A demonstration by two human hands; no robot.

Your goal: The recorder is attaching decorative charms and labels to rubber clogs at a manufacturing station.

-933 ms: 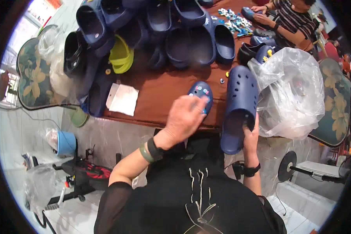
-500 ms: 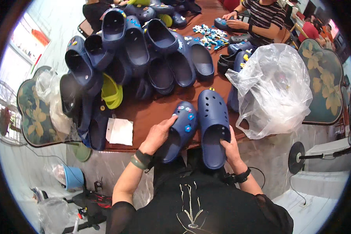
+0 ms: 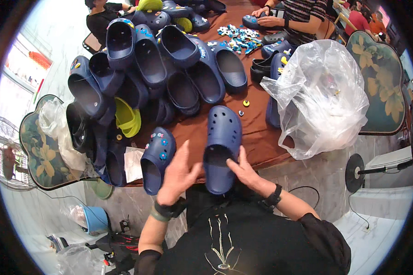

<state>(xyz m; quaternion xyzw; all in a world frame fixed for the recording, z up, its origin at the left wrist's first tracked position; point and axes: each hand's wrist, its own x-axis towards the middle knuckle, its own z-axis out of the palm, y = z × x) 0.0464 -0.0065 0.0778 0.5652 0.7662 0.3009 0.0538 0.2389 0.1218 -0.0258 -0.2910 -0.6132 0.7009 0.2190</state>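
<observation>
My right hand [image 3: 247, 173] grips a plain navy clog [image 3: 223, 126] by the side of its heel opening, thumb inside. This clog has round vent holes and is held over the table's front edge. A second navy clog [image 3: 162, 143], with pink and blue flower charms on its toe, rests at the front edge to the left, beside a white paper [image 3: 133, 164]. My left hand [image 3: 181, 176] is open next to that clog, fingers apart and slightly blurred; whether it touches the clog I cannot tell. A yellow charm [image 3: 246, 103] and a smaller dark-and-white charm [image 3: 241, 113] lie beyond the plain clog.
A heap of navy clogs [image 3: 188, 91] with a lime-green one [image 3: 127, 117] covers the brown tabletop's left side. Loose charms [image 3: 241, 39] lie farther back. A crumpled clear plastic bag [image 3: 321, 101] fills the right side. A co-worker's hands [image 3: 266, 19] handle a clog across the table.
The flower-charmed clog has moved left and down onto the front edge, and my left hand has let it go. The plain clog has shifted left in my right hand.
</observation>
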